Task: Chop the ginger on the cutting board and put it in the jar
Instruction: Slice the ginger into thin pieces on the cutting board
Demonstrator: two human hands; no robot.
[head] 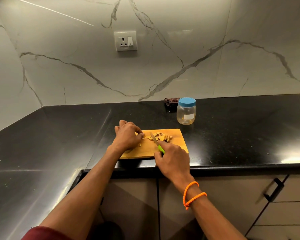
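- Head view: a wooden cutting board [176, 142] lies on the black counter [59, 135] just below the middle of the frame, its near edge close to the counter's front edge.
- A small heap of ginger slices [162, 136] sits on the upper middle of the board.
- The left hand [127, 135] rests on the board's left end, fingers curled down with the fingertips at a small piece of ginger just left of the heap; whether it actually pinches the piece cannot be told.
- The right hand [173, 160], at the board's lower right corner, grasps the green handle of a knife [157, 142]. The blade points up and left, its tip at the left side of the heap.
- An orange beaded band [191, 194] is wrapped around the right wrist.
- A clear jar [186, 113] with its blue lid on stands upright on the counter, above and to the right of the board and apart from it.
- A dark crumpled cloth [171, 101] lies behind the jar, by the marble wall.
- A socket [125, 41] is set in the wall in the upper middle of the frame.
- Cabinet doors with a black handle [274, 189] fill the lower right.
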